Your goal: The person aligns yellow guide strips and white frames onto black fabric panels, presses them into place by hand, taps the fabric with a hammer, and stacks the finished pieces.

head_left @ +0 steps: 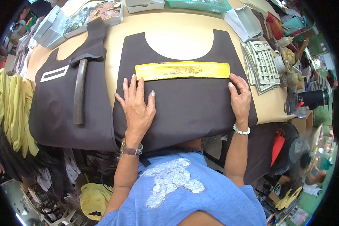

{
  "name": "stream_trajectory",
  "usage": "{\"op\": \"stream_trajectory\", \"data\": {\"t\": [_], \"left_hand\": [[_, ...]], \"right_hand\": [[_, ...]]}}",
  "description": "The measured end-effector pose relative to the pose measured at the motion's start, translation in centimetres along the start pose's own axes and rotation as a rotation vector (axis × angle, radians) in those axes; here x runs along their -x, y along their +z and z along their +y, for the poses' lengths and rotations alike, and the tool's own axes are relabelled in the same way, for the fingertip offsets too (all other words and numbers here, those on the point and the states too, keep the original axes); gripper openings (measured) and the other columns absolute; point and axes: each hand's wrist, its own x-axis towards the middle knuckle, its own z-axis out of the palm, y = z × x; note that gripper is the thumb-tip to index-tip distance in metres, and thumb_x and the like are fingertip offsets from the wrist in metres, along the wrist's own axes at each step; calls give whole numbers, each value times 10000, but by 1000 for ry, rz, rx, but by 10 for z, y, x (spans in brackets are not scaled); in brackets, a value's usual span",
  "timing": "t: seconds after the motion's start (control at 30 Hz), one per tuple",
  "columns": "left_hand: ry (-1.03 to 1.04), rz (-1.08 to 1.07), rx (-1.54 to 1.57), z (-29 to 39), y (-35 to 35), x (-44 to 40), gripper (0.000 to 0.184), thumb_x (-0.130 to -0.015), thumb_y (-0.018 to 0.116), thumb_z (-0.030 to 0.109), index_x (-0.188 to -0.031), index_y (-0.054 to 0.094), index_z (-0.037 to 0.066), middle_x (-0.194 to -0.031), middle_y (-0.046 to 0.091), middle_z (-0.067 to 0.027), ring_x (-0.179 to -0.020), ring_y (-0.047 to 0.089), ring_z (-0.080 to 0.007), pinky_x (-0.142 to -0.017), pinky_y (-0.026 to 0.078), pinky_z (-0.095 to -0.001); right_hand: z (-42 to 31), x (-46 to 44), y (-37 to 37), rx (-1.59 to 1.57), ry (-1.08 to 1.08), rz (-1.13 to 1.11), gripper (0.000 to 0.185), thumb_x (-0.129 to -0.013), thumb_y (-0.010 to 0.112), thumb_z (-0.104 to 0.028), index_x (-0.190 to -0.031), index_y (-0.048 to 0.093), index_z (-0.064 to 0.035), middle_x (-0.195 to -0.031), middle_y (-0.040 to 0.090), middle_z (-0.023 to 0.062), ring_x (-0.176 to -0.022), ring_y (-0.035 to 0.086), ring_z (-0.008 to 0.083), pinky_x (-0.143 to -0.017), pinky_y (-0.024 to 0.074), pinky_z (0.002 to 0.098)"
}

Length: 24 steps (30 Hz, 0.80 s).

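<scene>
A long yellow strip point(182, 70), scuffed dark along its middle, lies across a dark apron-shaped piece of fabric point(184, 101) with a scooped neck. My left hand point(136, 101) rests flat on the fabric with fingers spread, its fingertips by the strip's lower left end. At the right end, my right hand point(240, 94) has its index finger against the strip. Its thumb sits a little lower, apart from the finger, on the fabric. To the left, a hammer point(80, 90) with a wooden handle lies on a second dark piece point(60, 109), near a white rectangular outline point(55, 73).
White boxes point(51, 28) with small parts and a green tray point(199, 4) line the table's far side. Pale slotted templates point(264, 62) are stacked at right, near bottles and a black tumbler point(313, 98). Yellow cloth point(11, 105) hangs at left. Other people are in the background.
</scene>
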Motion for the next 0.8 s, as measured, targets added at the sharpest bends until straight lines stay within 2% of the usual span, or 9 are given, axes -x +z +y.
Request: {"op": "stream_trajectory", "data": {"t": [0.07, 0.17, 0.8], "left_hand": [[2, -3, -30, 0, 2, 1, 526, -883, 520, 238, -1344, 398, 17, -1435, 304, -186, -1361, 176, -387, -1023, 84, -678], [-20, -21, -63, 2, 2, -1, 534, -887, 521, 245, -1375, 382, 80, -1460, 291, -139, -1380, 155, -351, -1044, 74, -655], [-14, -11, -64, 0, 3, 0, 547, -880, 532, 242, -1375, 373, 75, -1456, 293, -137, -1377, 157, -357, -1048, 76, -646]], "right_hand": [[-1, 0, 0, 14, -4, -3, 281, -826, 599, -81, -1101, 646, -43, -1166, 616, 105, -1186, 476, 289, -1037, 341, 386], [3, 0, 1, 30, -21, -14, 291, -827, 600, -84, -1113, 643, -51, -1182, 609, 101, -1199, 466, 283, -1046, 332, 384], [-1, 0, 3, 91, -22, -16, 289, -824, 615, -95, -1105, 642, -35, -1188, 599, 99, -1191, 462, 268, -1039, 336, 377]]}}
